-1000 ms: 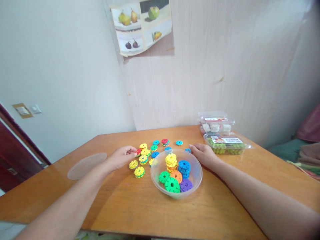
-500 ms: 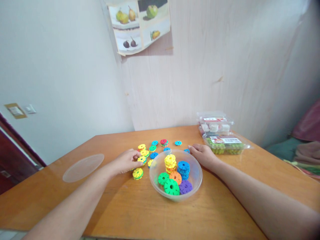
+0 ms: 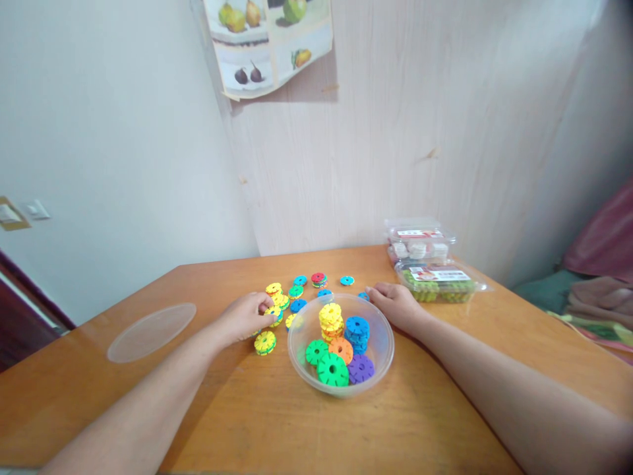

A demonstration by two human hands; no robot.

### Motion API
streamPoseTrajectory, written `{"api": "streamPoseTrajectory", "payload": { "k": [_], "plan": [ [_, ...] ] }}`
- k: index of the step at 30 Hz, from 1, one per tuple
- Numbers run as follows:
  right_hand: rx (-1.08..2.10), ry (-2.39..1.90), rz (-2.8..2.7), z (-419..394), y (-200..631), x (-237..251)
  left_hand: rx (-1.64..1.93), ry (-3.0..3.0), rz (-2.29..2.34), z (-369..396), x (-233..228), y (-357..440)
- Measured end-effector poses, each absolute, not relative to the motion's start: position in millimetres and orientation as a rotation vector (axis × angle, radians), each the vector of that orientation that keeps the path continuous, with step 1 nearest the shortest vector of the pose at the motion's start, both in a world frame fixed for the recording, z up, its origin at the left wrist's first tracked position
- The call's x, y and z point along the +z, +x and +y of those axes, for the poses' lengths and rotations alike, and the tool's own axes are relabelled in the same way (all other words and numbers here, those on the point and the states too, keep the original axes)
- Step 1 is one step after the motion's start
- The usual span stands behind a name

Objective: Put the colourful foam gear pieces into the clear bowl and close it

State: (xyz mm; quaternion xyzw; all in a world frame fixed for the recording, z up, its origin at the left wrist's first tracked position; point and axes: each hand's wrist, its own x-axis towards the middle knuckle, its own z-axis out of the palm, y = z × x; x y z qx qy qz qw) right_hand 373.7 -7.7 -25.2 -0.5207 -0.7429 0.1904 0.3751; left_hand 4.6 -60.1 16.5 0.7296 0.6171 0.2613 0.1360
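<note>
Where hands rest, discs between.

I can read no words anywhere. The two clear boxes beyond the bowl carry red-and-white labels, their print too small for me to make out.

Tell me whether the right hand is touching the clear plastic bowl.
Cannot tell. In the head view the right hand lies flat on the table right behind the clear plastic bowl, and the bowl's rim hides any gap or contact.
</note>
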Motion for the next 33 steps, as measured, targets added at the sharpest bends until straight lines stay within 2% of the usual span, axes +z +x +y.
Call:
{"api": "streamPoseTrajectory", "payload": {
  "k": [5,10,14,18,24,33],
  "plan": [
    [0.508,-1.338,-1.905,-6.2,374.2,-27.2,0.632,2.183,1.865,-58.8,18.5,-1.6],
    [0.498,-1.344,-1.904,-4.8,374.4,-28.8,0.706,2.248,1.888,-67.0,43.5,5.0],
    [0.476,-1.363,-1.916,-4.2,374.0,-28.8,0.73,2.389,1.74,-90.3,81.9,41.1],
    [0.456,-1.385,-1.912,-4.8,373.6,-27.6,0.58,2.512,1.459,-111.5,107.6,86.6],
    [0.456,-1.338,-1.896,-4.5,373.5,-28.8,0.281,2.636,1.19,-118.1,115.0,127.6],
    [0.488,-1.31,-1.887,-4.5,374.1,-29.2,0.164,2.645,1.164,-118.2,116.4,134.8]
  ]
}}
